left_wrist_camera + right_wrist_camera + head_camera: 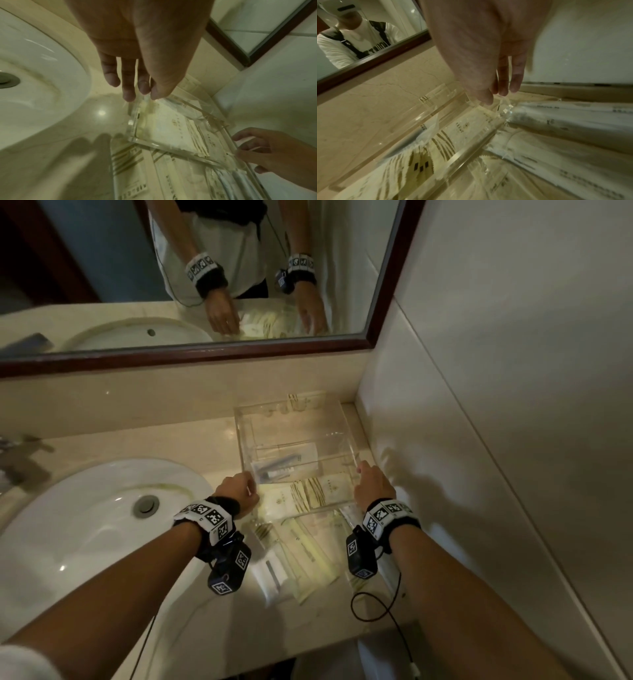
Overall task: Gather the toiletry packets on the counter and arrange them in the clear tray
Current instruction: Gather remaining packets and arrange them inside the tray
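A clear acrylic tray point(287, 426) stands on the beige counter by the right wall. My left hand point(251, 484) pinches its left wall, thumb inside and fingers outside point(145, 94). My right hand point(363, 474) grips the right wall the same way point(494, 97). In the tray's near part lie cream packets with gold stripes point(310, 493) and a clear toothbrush packet point(277, 467). More cream and white packets point(308, 553) lie loose on the counter in front of the tray, between my wrists. The tray's near wall point(171, 147) shows thick and transparent above them.
A white sink bowl point(102, 525) with a drain takes up the counter's left side, with a faucet point(13, 453) at the far left. A wood-framed mirror point(205, 268) hangs behind. A tiled wall point(479, 440) bounds the right. The counter's front edge runs just below the loose packets.
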A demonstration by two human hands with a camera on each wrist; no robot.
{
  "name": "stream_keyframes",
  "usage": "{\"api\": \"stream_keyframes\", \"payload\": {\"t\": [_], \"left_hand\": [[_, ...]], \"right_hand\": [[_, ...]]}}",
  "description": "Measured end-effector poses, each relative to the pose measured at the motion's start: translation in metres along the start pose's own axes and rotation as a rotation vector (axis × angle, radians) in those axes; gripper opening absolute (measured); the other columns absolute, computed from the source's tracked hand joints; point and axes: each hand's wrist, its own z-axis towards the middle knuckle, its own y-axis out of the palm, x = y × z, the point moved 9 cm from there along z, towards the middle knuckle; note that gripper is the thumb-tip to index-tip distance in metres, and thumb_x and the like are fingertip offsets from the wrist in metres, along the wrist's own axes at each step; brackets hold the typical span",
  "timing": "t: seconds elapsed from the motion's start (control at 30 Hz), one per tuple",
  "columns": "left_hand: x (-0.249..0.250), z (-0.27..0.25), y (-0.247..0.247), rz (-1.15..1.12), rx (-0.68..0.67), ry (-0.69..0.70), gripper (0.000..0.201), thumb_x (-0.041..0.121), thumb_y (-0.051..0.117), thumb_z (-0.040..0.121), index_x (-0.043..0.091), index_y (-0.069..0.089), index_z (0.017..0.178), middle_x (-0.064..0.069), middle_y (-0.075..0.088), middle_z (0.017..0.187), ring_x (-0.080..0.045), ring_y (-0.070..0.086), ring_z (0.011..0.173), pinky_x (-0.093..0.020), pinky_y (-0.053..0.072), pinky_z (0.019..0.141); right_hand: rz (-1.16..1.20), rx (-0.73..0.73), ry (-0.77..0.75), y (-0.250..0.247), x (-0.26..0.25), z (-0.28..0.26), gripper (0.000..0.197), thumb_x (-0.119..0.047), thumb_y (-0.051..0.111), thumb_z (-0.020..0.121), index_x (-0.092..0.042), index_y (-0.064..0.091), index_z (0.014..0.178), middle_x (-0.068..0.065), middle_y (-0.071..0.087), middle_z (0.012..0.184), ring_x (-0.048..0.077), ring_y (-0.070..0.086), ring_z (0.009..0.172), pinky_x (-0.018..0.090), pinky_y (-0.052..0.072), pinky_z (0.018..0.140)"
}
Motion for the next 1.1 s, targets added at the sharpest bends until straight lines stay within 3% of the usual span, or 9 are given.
{"api": "stream_keyframes", "payload": {"t": [0.13, 0.27, 0.37, 0.47, 0.6, 0.77, 0.83, 0.93, 1.1], "left_hand": [[-0.009, -0.002, 0.005, 0.022, -0.001, -0.045, 0.016, 0.018, 0.057, 0.084, 0.016, 0.042, 0.089, -0.016, 0.060, 0.105, -0.031, 0.057, 0.086, -0.034, 0.044, 0.070], [-0.010, -0.007, 0.016, 0.062, -0.039, -0.078, 0.020, 0.016, 0.056, 0.087, 0.011, 0.039, 0.097, -0.019, 0.058, 0.111, -0.035, 0.059, 0.099, -0.039, 0.048, 0.081], [-0.011, -0.010, 0.026, 0.073, -0.067, -0.099, 0.024, 0.015, 0.056, 0.088, 0.007, 0.041, 0.105, -0.020, 0.057, 0.115, -0.036, 0.058, 0.104, -0.039, 0.048, 0.084], [-0.012, -0.013, 0.031, 0.043, -0.048, -0.110, 0.019, 0.012, 0.052, 0.089, 0.010, 0.034, 0.095, -0.019, 0.056, 0.107, -0.037, 0.058, 0.103, -0.039, 0.048, 0.082], [-0.013, -0.017, 0.034, 0.006, -0.034, -0.112, 0.021, 0.009, 0.054, 0.086, 0.011, 0.034, 0.093, -0.018, 0.056, 0.102, -0.037, 0.059, 0.099, -0.039, 0.049, 0.079], [-0.014, -0.019, 0.036, -0.021, -0.035, -0.095, 0.021, 0.007, 0.057, 0.082, 0.012, 0.037, 0.088, -0.011, 0.053, 0.093, -0.027, 0.050, 0.080, -0.034, 0.044, 0.071], [-0.014, -0.018, 0.034, -0.056, -0.008, -0.089, 0.019, 0.006, 0.054, 0.084, 0.014, 0.037, 0.081, -0.014, 0.054, 0.091, -0.031, 0.056, 0.082, -0.038, 0.049, 0.073], [-0.014, -0.018, 0.032, -0.068, 0.025, -0.059, 0.032, 0.005, 0.052, 0.086, 0.021, 0.031, 0.067, -0.019, 0.060, 0.094, -0.035, 0.061, 0.085, -0.041, 0.052, 0.078], [-0.011, -0.027, 0.037, -0.073, 0.010, -0.053, 0.033, 0.004, 0.053, 0.083, 0.022, 0.031, 0.066, -0.007, 0.051, 0.082, -0.032, 0.058, 0.083, -0.039, 0.051, 0.075]], "right_hand": [[-0.022, 0.012, -0.009, -0.005, -0.001, -0.003, 0.049, 0.005, 0.047, 0.090, -0.016, 0.045, 0.134, 0.015, 0.058, 0.124, 0.033, 0.059, 0.109, 0.040, 0.052, 0.086], [-0.047, 0.003, -0.004, -0.005, 0.003, -0.006, 0.045, 0.006, 0.053, 0.090, -0.015, 0.048, 0.129, 0.016, 0.066, 0.112, 0.034, 0.064, 0.101, 0.037, 0.053, 0.078], [-0.034, 0.011, -0.008, -0.005, 0.006, -0.011, 0.040, 0.008, 0.045, 0.091, -0.011, 0.049, 0.125, 0.018, 0.064, 0.113, 0.035, 0.063, 0.102, 0.037, 0.051, 0.076], [-0.016, 0.021, -0.004, -0.004, 0.008, -0.015, 0.041, 0.010, 0.039, 0.091, -0.007, 0.049, 0.127, 0.021, 0.061, 0.117, 0.036, 0.061, 0.106, 0.038, 0.051, 0.080], [-0.003, 0.035, -0.011, -0.003, 0.008, -0.019, 0.039, 0.009, 0.039, 0.091, -0.005, 0.050, 0.125, 0.022, 0.062, 0.114, 0.037, 0.062, 0.103, 0.037, 0.051, 0.078], [0.006, 0.030, -0.012, -0.001, 0.009, -0.023, 0.038, 0.007, 0.041, 0.091, -0.005, 0.050, 0.126, 0.022, 0.061, 0.117, 0.037, 0.061, 0.106, 0.039, 0.052, 0.081], [0.010, 0.033, -0.017, -0.001, 0.009, -0.024, 0.038, 0.008, 0.042, 0.092, -0.005, 0.051, 0.126, 0.022, 0.061, 0.117, 0.037, 0.061, 0.106, 0.040, 0.054, 0.082], [0.006, 0.033, -0.019, -0.001, 0.011, -0.025, 0.038, 0.007, 0.041, 0.092, -0.005, 0.051, 0.127, 0.022, 0.061, 0.118, 0.037, 0.061, 0.107, 0.041, 0.054, 0.084], [-0.018, 0.040, -0.019, -0.001, 0.016, -0.028, 0.042, 0.008, 0.035, 0.092, -0.006, 0.051, 0.129, 0.023, 0.060, 0.119, 0.038, 0.060, 0.108, 0.042, 0.054, 0.084]]}}
